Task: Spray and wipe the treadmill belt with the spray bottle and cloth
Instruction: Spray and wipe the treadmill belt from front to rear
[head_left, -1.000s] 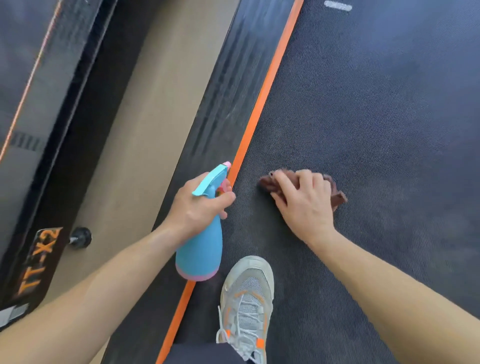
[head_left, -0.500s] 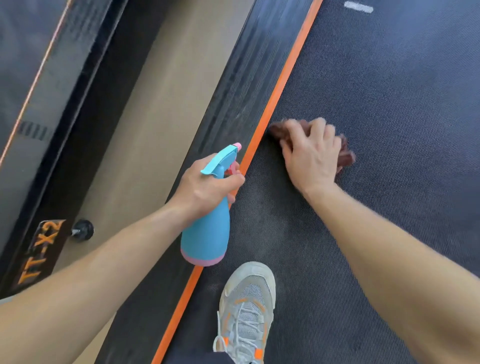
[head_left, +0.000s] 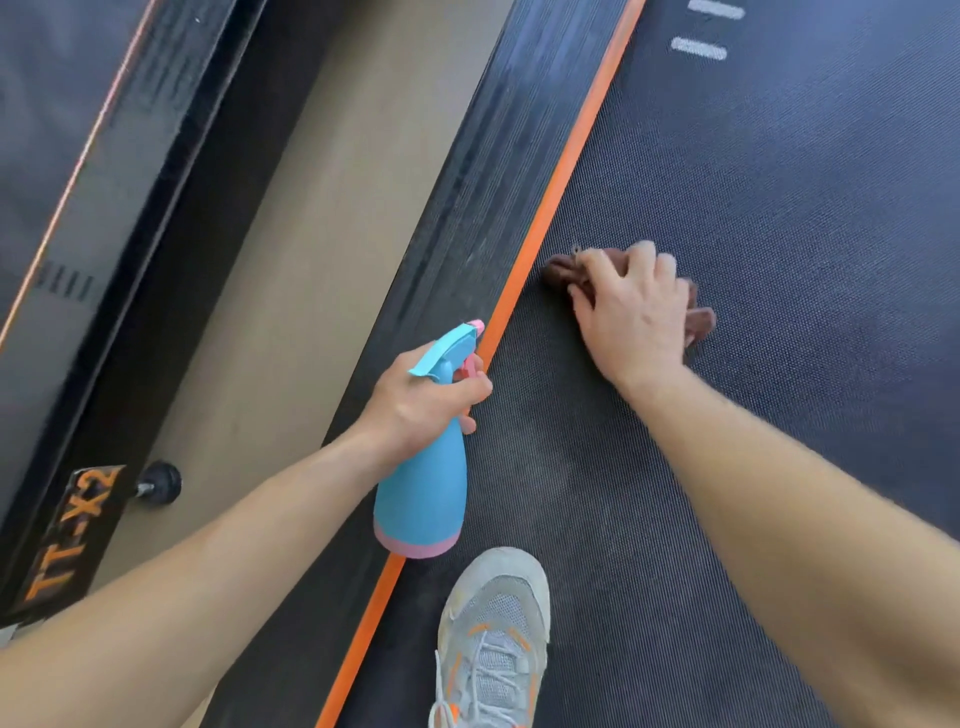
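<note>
Treadmill belt fills the right side of your view, dark and finely textured. Your right hand lies on it with the brown cloth bunched beneath. Your fingers curl down over the cloth and press it against the belt. One crumpled end sticks out past your fingertips toward the orange stripe; the other shows beyond the far side of your hand. The cloth lies just beside that stripe, and from this angle it is hard to tell whether it touches it.

Your left hand grips the blue spray bottle by its neck, fingers wrapped round it just below the pink trigger. The bottle's pink-banded base points toward you and its nozzle points away along the stripe, over the line where the belt meets the black ribbed side rail. The bottle is near your right hand but apart from it.

Your grey shoe, trimmed in orange, stands on the belt at the bottom of the view, close to the stripe and just below the bottle's base. Two short white marks sit on the belt at the top edge. Left of the rail runs a strip of tan floor. Beyond it stands a neighbouring machine lettered "TT-X2" in orange, with a small black foot resting on the floor.
</note>
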